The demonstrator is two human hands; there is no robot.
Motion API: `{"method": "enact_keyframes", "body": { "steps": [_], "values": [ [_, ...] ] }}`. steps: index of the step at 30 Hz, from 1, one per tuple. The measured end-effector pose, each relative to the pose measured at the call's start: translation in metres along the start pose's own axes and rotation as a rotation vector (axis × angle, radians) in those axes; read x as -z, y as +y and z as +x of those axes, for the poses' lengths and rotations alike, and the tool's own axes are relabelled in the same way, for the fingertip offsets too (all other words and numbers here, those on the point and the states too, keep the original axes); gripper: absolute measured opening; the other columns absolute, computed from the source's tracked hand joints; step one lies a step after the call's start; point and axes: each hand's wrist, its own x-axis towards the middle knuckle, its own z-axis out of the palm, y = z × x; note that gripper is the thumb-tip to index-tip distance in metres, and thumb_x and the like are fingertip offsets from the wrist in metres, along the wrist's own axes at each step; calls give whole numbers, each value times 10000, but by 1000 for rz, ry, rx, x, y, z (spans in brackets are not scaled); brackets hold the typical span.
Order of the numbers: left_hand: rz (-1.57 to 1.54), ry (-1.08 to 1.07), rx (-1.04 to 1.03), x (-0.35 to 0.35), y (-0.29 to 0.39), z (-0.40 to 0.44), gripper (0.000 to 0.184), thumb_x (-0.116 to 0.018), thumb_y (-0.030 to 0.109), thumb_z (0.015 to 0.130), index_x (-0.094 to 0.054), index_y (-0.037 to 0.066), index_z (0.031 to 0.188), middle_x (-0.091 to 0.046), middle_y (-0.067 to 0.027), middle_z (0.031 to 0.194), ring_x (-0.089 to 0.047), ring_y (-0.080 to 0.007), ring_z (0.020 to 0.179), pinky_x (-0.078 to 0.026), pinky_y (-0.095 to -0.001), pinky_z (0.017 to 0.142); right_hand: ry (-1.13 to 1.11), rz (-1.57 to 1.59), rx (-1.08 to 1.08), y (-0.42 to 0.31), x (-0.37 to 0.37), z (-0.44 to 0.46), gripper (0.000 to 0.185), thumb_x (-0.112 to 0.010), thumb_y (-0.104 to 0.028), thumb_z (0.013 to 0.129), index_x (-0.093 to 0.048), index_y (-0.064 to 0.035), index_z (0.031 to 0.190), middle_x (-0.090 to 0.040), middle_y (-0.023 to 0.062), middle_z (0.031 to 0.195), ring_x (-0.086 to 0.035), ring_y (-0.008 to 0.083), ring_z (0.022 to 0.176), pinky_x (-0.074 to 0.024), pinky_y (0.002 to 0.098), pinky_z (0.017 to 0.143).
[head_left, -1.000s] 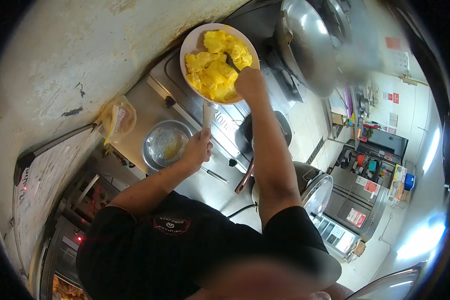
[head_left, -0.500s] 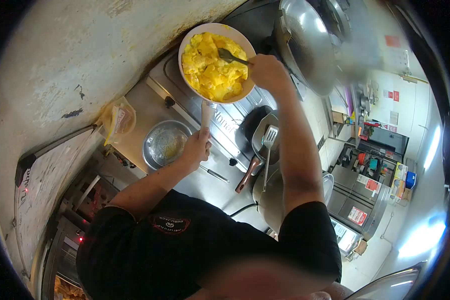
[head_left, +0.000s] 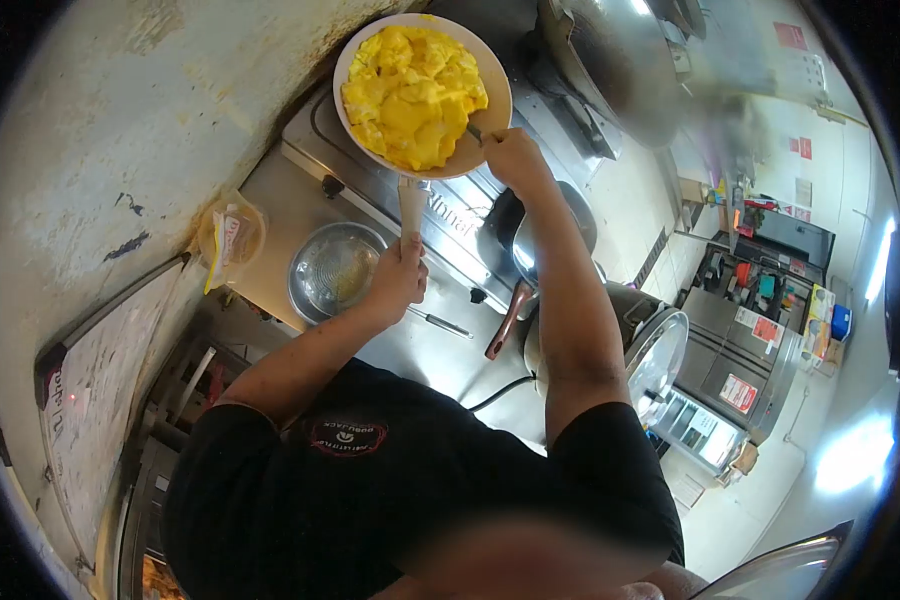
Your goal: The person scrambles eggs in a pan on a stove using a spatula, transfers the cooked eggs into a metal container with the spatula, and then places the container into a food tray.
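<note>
My left hand (head_left: 398,278) is closed around the pale handle of a frying pan (head_left: 500,112). Yellow scrambled egg (head_left: 410,95) covers most of the pan, with a bare patch of its pale inside at the lower right. At that side, my right hand (head_left: 515,162) grips a dark spatula (head_left: 473,131); its blade is hidden at the egg's edge. The pan is over a steel gas stove (head_left: 445,222). Left of my left hand is a metal bowl (head_left: 310,285) with some yellowish residue, and a slim metal utensil handle (head_left: 442,323) lies close by.
Below my right forearm sits a dark pan with a reddish-brown handle (head_left: 510,320), beside a large pot with a glass lid (head_left: 660,350). A big wok (head_left: 610,70) is at upper right. A plastic container (head_left: 232,240) stands against the stained wall (head_left: 160,110).
The egg has been gathered toward the pan's upper left, baring the lower right. The spatula has moved from the top of the egg to its lower-right edge. The camera view has shifted slightly.
</note>
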Motion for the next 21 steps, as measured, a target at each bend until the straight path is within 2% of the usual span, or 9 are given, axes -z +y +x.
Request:
{"method": "enact_keyframes", "body": {
  "steps": [4, 6, 7, 8, 12, 16, 17, 20, 21],
  "values": [
    [8, 0, 30, 0, 1, 3, 357, -478, 475, 1044, -435, 139, 933, -380, 34, 605, -356, -67, 448, -279, -230, 383, 112, 37, 59, -16, -1, -6, 311, -573, -275, 886, -730, -7, 903, -696, 281, 922, -682, 448, 917, -548, 505, 832],
    [11, -5, 11, -2, 2, 1, 356, -475, 474, 1045, -434, 140, 928, -375, 35, 598, -353, -69, 442, -277, -236, 380, 149, -199, 77, -49, 10, -35, 275, -580, -270, 889, -712, -32, 927, -708, 236, 865, -694, 430, 865, -559, 506, 786],
    [7, -12, -7, -3, 2, -1, 356, -472, 472, 1046, -433, 141, 923, -370, 37, 591, -349, -72, 435, -275, -241, 378, 238, -237, 148, -56, 8, -47, 217, -585, -231, 892, -685, -48, 951, -712, 189, 794, -718, 380, 775, -579, 487, 686],
    [15, -10, -4, -3, 2, -1, 356, -472, 472, 1046, -433, 141, 923, -370, 37, 591, -349, -72, 435, -275, -241, 378, 238, -231, 142, -61, 2, -59, 217, -585, -231, 892, -685, -48, 951, -712, 189, 794, -718, 380, 775, -579, 487, 686],
    [8, 7, -6, 0, -4, 5, 354, -471, 475, 1046, -442, 144, 925, -368, 43, 578, -339, -74, 412, -276, -253, 371, 143, -491, 193, -79, -30, -92, 160, -584, -151, 881, -651, -37, 970, -717, 161, 761, -731, 293, 664, -570, 403, 537],
    [16, 51, 6, -3, -2, 2, 367, -461, 488, 1046, -449, 144, 918, -368, 42, 564, -334, -75, 394, -277, -261, 366, 56, -502, 175, -66, -35, -96, 166, -590, -140, 875, -640, -44, 1001, -721, 140, 767, -738, 295, 680, -571, 398, 537],
    [22, 54, 5, -4, 1, 1, 367, -461, 488, 1046, -449, 144, 918, -368, 42, 564, -334, -75, 394, -277, -261, 366, 82, -489, 174, -66, -21, -104, 343, -579, -159, 864, -650, -45, 1180, -713, 138, 772, -727, 292, 667, -578, 383, 575],
    [44, 10, -4, -1, 2, -3, 387, -456, 501, 1044, -449, 138, 913, -372, 38, 564, -343, -74, 394, -275, -261, 366, -8, -531, 154, -75, -2, -128, 360, -582, -163, 867, -647, -59, 1205, -713, 130, 766, -725, 288, 658, -572, 381, 564],
    [33, -24, -31, 0, 1, -1, 390, -458, 503, 1043, -448, 136, 915, -374, 37, 566, -346, -78, 392, -275, -263, 367, 61, -544, 214, -75, -8, -136, 317, -590, -166, 863, -653, -57, 1153, -708, 122, 742, -725, 281, 656, -569, 380, 558]
  ]
}}
